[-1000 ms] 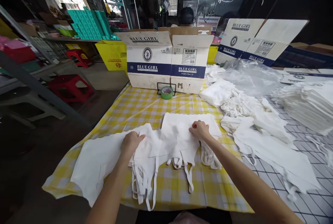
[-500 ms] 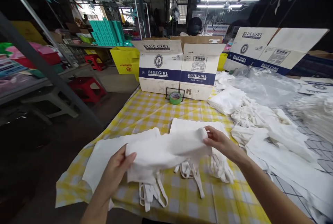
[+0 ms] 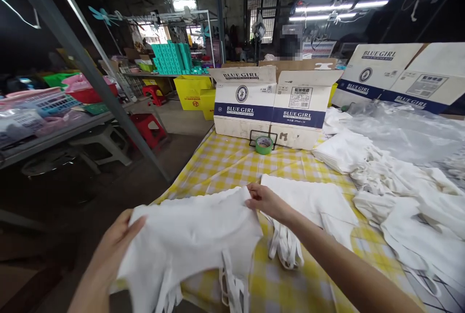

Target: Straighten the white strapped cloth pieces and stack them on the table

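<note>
Both of my hands hold a white strappy camisole top (image 3: 192, 230) by the two ends of its wavy hem. My left hand (image 3: 116, 242) pinches the left corner, thumb on top, and my right hand (image 3: 263, 200) grips the right corner. Between them the cloth is stretched out, with its thin straps (image 3: 232, 279) hanging toward me. Just right of it, partly behind my right forearm, another white camisole top (image 3: 305, 196) lies flat on the yellow checked tablecloth (image 3: 218, 163), straps bunched at its lower edge.
A folded-out beer carton (image 3: 269, 102) stands upright at the table's back, a roll of green tape (image 3: 264, 145) before it. White garments (image 3: 385, 172) are heaped at right beside clear plastic (image 3: 407, 124). A metal post (image 3: 105, 90) rises past the table's left side.
My hands have moved left and down with the camisole top, now spread wider with its straps hanging. The view has turned left. The other top lies more exposed at right.
</note>
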Available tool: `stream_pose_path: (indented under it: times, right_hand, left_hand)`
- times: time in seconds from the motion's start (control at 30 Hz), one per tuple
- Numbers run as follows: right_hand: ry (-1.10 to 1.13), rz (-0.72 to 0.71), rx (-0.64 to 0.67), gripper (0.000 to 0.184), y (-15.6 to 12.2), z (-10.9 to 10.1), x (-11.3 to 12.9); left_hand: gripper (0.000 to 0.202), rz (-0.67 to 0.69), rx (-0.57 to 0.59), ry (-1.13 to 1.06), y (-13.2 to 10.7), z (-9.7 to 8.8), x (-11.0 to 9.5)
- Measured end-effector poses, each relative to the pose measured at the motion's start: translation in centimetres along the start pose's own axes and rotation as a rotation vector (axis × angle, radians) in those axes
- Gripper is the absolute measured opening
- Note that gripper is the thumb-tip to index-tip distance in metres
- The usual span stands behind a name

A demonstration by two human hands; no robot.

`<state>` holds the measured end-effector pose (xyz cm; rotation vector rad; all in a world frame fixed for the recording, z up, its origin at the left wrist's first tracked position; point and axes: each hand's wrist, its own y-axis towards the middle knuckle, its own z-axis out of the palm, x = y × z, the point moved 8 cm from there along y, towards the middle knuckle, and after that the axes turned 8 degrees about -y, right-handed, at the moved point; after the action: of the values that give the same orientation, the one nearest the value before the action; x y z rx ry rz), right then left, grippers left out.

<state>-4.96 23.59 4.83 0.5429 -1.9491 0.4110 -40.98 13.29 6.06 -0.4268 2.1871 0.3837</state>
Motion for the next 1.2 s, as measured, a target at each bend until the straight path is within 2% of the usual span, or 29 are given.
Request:
stream_pose_path:
  times: [0.03,0.07,0.13,0.2,0.37,0.47,0.53,0.6,0.7,0.77,0.87,0.97,1.07,1.2]
  right_hand:
    - [-0.183,0.058,-0.073,0.015,1.9,0.6,-1.9]
    - [-0.351,0.113,-0.138,0.013,3.5,1.0,-3.5]
    - [-0.439,0.153,-0.183,0.015,5.9,2.4,-5.9]
    - [-0.469,0.161,-0.211,0.021,7.2,3.3,-7.2]
    - [-0.573,0.152,-0.263,0.040,7.4,3.8,-7.5]
    - [-0.660,0.112,-0.289,0.047,6.5,3.2,-6.4]
    - [-0.765,0.013,-0.295,0.047,5.4,3.1,-4.9]
    - [-0.836,-0.103,-0.252,0.039,3.9,3.9,-3.5]
    - [-0.790,-0.172,-0.118,0.020,1.3,6.2,-2.7]
    - [-0.731,-0.137,-0.062,0.025,-0.1,7.9,-3.1]
    - [-0.671,-0.012,-0.041,0.044,-1.3,9.8,-4.1]
    - [-0.627,0.053,-0.003,0.039,-1.9,11.3,-4.2]
    - [-0.544,-0.048,0.049,0.036,-3.1,12.0,-2.5]
    - [-0.506,-0.284,0.157,0.032,-6.4,12.4,0.1]
  left_hand:
    - [0.044,-0.040,0.084,-0.033,1.6,1.7,1.2]
    - [0.040,-0.062,0.069,0.008,3.1,2.7,2.3]
    - [0.032,-0.068,0.044,0.146,5.2,4.2,4.2]
    - [0.028,-0.050,0.016,0.281,6.3,4.9,5.7]
    - [0.036,0.021,0.075,0.529,6.5,6.0,6.9]
    - [0.049,0.042,-0.017,0.672,6.1,6.4,6.3]
    - [0.058,0.105,-0.134,0.752,5.2,6.6,4.9]
    - [0.062,0.163,-0.196,0.782,3.7,6.8,3.6]
    - [0.059,0.106,-0.150,0.691,0.6,6.3,3.8]
    - [0.056,-0.019,-0.097,0.577,-2.0,5.4,5.3]
    - [0.054,-0.193,-0.062,0.447,-6.2,4.2,7.5]
    - [0.054,-0.278,-0.005,0.369,-9.3,4.4,8.2]
    - [0.054,-0.341,0.041,0.281,-10.7,5.1,8.2]
    - [0.061,-0.313,-0.020,0.150,-10.6,4.9,7.8]
